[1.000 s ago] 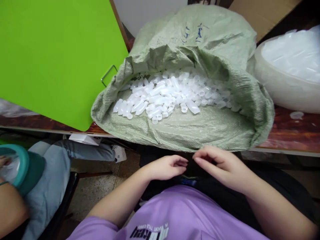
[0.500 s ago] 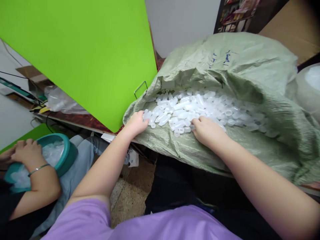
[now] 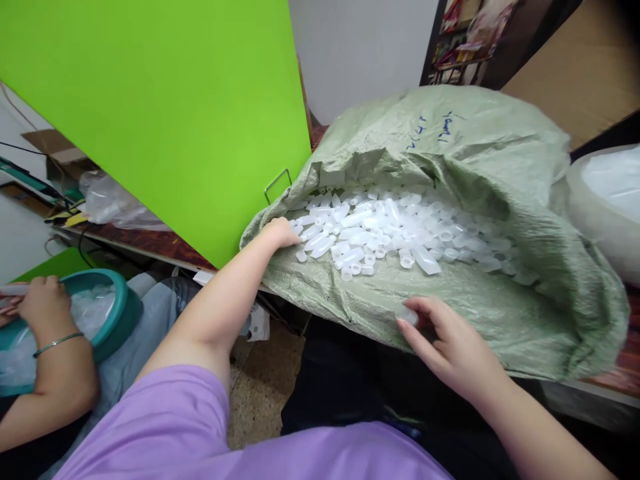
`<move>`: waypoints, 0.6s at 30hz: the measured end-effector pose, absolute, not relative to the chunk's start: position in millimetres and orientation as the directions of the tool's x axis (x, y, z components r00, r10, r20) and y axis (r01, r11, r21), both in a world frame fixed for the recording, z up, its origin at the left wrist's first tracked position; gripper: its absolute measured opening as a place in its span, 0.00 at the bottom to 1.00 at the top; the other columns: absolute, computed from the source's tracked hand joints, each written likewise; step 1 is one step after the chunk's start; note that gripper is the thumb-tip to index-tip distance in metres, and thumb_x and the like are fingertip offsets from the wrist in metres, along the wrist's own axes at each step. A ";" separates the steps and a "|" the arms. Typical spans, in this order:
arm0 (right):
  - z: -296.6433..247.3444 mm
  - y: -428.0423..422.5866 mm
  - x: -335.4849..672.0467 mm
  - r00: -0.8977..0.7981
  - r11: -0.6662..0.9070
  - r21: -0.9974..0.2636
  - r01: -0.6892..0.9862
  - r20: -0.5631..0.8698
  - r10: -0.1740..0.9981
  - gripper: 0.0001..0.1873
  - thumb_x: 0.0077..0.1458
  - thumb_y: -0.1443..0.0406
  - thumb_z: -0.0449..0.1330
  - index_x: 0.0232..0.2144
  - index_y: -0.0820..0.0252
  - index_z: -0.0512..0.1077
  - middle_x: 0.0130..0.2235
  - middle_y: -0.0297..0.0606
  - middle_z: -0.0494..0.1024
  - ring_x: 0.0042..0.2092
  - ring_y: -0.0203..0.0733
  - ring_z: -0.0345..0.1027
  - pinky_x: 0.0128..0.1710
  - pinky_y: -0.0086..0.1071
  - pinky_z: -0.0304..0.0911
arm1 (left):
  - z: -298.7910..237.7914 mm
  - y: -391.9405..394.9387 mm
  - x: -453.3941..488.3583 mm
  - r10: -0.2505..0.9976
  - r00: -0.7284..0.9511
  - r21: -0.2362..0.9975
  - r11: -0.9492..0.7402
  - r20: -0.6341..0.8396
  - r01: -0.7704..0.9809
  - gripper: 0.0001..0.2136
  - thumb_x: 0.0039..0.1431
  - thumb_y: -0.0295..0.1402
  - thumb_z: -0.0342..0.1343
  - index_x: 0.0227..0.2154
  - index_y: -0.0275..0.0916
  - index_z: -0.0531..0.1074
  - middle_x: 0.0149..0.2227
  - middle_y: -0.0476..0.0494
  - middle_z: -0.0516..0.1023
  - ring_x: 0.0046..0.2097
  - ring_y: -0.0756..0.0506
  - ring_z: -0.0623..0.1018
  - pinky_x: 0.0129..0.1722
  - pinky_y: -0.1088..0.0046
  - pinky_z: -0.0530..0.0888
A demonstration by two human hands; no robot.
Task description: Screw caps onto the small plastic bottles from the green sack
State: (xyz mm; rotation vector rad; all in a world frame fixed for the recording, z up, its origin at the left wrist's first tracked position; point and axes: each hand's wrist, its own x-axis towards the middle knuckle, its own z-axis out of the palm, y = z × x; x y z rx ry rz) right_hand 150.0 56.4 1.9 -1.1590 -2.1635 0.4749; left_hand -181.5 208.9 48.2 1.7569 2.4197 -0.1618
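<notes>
A pale green woven sack [image 3: 345, 293] lies on its side with its mouth towards me. Many small translucent white plastic tubes [image 3: 370, 230] are heaped inside the mouth. My left hand [image 3: 280, 233] rests at the left end of the heap, its fingers curled down among the tubes; the fingertips and whatever they grip are hidden. Over the sack's near lip, my right hand [image 3: 450, 347] pinches a translucent plastic piece [image 3: 407, 315] between thumb and fingers, apart from the heap.
A large bright green panel [image 3: 165, 100] with a metal handle stands at left. To the lower left, a co-worker's hand [image 3: 47, 303] is over a teal basin [image 3: 133, 310] of clear pieces. A whitish round container [image 3: 583, 200] and a cardboard box [image 3: 580, 73] stand at right.
My right hand has drawn back from the heap towards me, bringing a plastic piece with it. My left hand stays at the heap's left end. The view has shifted slightly.
</notes>
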 end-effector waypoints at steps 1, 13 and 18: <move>-0.7 52.2 153.4 -0.417 0.574 -0.584 0.574 0.395 0.819 0.11 0.58 0.60 0.53 0.42 0.57 0.64 0.33 0.37 0.71 0.33 0.38 0.67 0.33 0.31 0.64 | 48.5 204.9 -183.9 0.935 -0.318 -0.004 0.321 -0.158 0.947 0.33 0.39 0.41 0.59 0.50 0.31 0.64 0.50 0.27 0.70 0.48 0.32 0.73 0.42 0.63 0.70; 22.8 37.9 147.1 -0.327 0.557 -0.778 0.289 0.467 0.822 0.13 0.54 0.65 0.59 0.43 0.53 0.67 0.39 0.36 0.72 0.39 0.36 0.68 0.38 0.28 0.68 | 56.9 40.5 -85.4 0.945 0.325 0.823 -0.205 0.026 0.529 0.32 0.38 0.23 0.55 0.51 0.41 0.59 0.48 0.45 0.68 0.45 0.45 0.72 0.44 0.73 0.69; 30.2 30.7 160.2 -0.527 0.674 -0.665 0.321 0.467 0.711 0.14 0.55 0.68 0.58 0.45 0.55 0.69 0.40 0.37 0.75 0.41 0.35 0.70 0.40 0.25 0.68 | 31.5 5.6 -57.5 0.833 0.530 0.974 0.043 -0.158 0.223 0.30 0.36 0.21 0.56 0.47 0.41 0.61 0.40 0.48 0.69 0.36 0.50 0.71 0.35 0.76 0.68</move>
